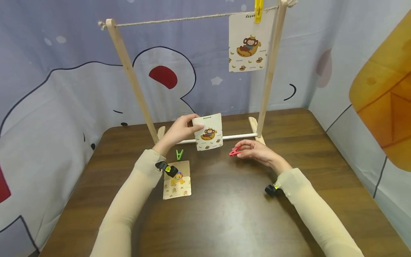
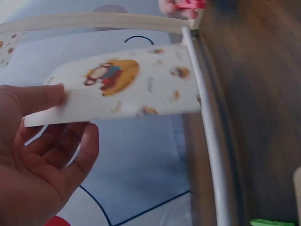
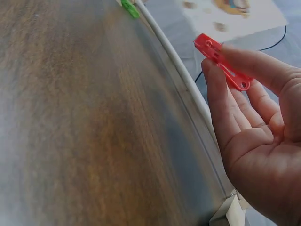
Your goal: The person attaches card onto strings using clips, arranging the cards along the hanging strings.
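Observation:
My left hand [image 1: 179, 130] pinches a white card [image 1: 210, 141] with a monkey-on-banana print by its left edge, thumb in front and fingers behind. The card is held up in front of the rack's white bottom bar [image 1: 239, 137]. In the left wrist view the same card [image 2: 127, 87] stretches away from the thumb. My right hand [image 1: 257, 151] holds a red clothespin [image 1: 235, 152] between thumb and fingertips, to the right of the card. The right wrist view shows the red clothespin [image 3: 221, 61] pinched near its middle.
A rope [image 1: 173, 20] runs between two wooden posts. Another monkey card [image 1: 247, 62] hangs at its right end under a yellow clothespin [image 1: 258, 10]. On the table [image 1: 224, 214] lie a green clothespin [image 1: 179, 154] and a lion card [image 1: 177, 189], partly behind the left wrist camera.

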Tool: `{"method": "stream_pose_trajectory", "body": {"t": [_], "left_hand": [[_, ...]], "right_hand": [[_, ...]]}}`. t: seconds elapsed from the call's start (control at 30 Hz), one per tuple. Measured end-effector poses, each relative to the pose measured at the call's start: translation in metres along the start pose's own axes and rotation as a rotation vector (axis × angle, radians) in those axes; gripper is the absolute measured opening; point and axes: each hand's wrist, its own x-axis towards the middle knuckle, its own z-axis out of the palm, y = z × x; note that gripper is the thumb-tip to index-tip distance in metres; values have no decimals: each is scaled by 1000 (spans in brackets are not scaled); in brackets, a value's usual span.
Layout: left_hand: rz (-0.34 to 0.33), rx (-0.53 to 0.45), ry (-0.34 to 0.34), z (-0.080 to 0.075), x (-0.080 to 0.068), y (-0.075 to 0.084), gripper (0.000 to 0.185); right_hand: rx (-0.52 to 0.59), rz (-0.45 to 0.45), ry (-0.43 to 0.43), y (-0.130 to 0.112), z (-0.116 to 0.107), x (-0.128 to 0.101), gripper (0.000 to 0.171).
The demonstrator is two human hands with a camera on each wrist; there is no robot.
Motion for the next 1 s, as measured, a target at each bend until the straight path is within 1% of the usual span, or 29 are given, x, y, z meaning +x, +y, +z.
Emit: {"method": "stream_pose_trajectory", "body": {"t": [0.13, 0.2, 0.27, 0.37, 0.47, 0.53, 0.67, 0.83, 0.9, 1.0], "left_hand": [[34, -68, 70, -6, 7, 8, 20], [36, -137, 100, -9, 12, 11, 20], [44, -234, 128, -10, 17, 15, 20], [56, -378, 178, -12, 24, 21, 19], [86, -452, 226, -14, 30, 28, 17], [101, -459, 255, -16, 33, 33, 16], [130, -435, 269, -22, 39, 43, 17], [159, -459, 267, -33, 46, 55, 13], [169, -468, 268, -37, 48, 59, 12], [188, -458, 272, -41, 51, 66, 13]], "right_hand": [[2, 19, 5, 0, 0, -2, 47], [3, 16, 24, -1, 0, -3, 53], [12, 10, 49, -1, -1, -3, 57], [21, 13, 72, -1, -2, -5, 58], [33, 14, 66, 1, -2, -7, 53], [40, 14, 70, 1, -1, -8, 46], [37, 3, 77, 1, -2, -9, 40], [-49, -6, 68, -4, -2, -8, 43], [-83, -7, 84, -6, -3, -8, 45], [-92, -17, 128, -10, -4, -9, 49]]}}
